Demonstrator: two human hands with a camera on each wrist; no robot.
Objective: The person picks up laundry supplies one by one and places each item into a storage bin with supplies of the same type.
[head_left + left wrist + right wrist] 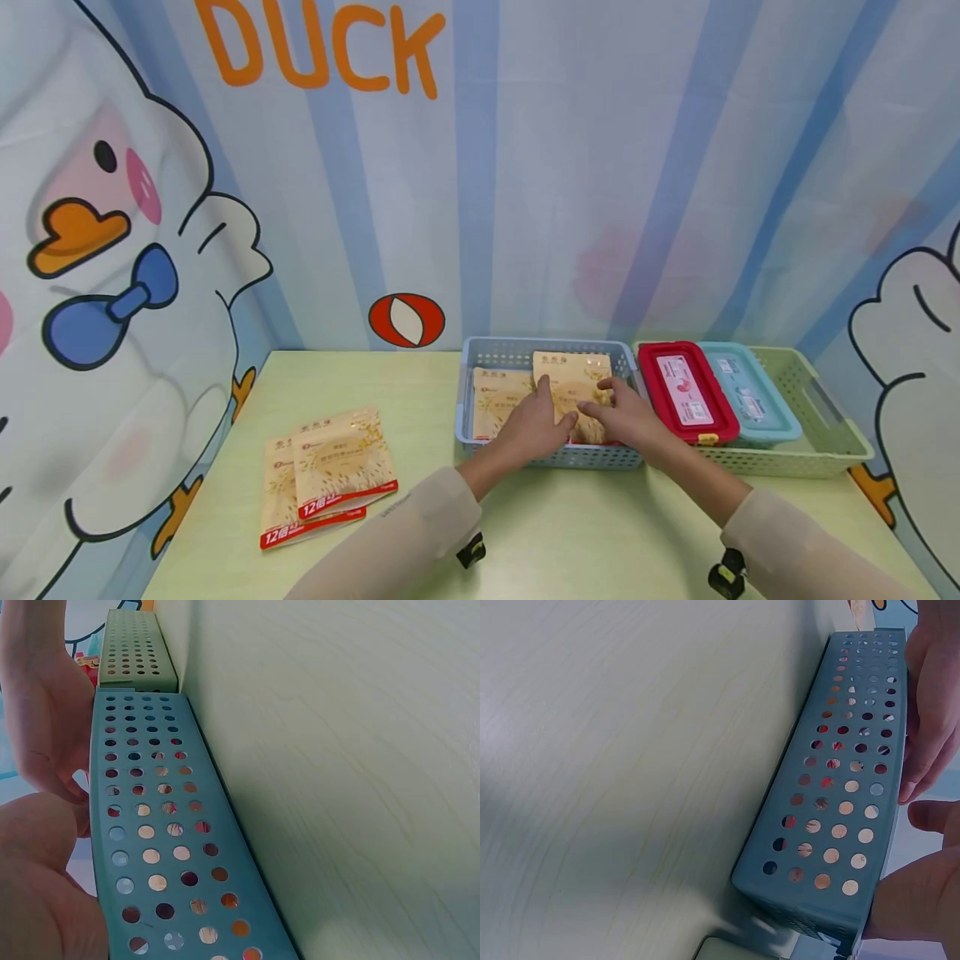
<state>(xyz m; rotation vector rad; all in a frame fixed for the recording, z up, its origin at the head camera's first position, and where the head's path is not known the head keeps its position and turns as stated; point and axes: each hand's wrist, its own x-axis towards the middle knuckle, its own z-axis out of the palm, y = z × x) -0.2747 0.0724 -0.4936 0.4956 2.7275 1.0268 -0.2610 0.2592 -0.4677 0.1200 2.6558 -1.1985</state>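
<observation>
A blue perforated basket point(551, 457) holds beige packets with red bottom bands. One beige packet point(501, 396) lies at its left; another beige packet point(573, 367) is at its right, slightly higher. In the head view my left hand point(528, 423) reaches over the basket's front rim onto the right packet, index finger and thumb spread apart. From the other side my right hand point(626, 417) reaches to the same packet, its thumb and index finger apart near the packet's right part. In both wrist views the basket wall point(161, 825) hides some of the fingers.
Two overlapping beige packets point(345, 458) lie on the table point(570, 533) at the left. Right of the blue basket stands a green basket point(825, 433) with a red-lidded box point(686, 392) and a light-blue-lidded box point(750, 392). A striped curtain point(547, 167) hangs behind.
</observation>
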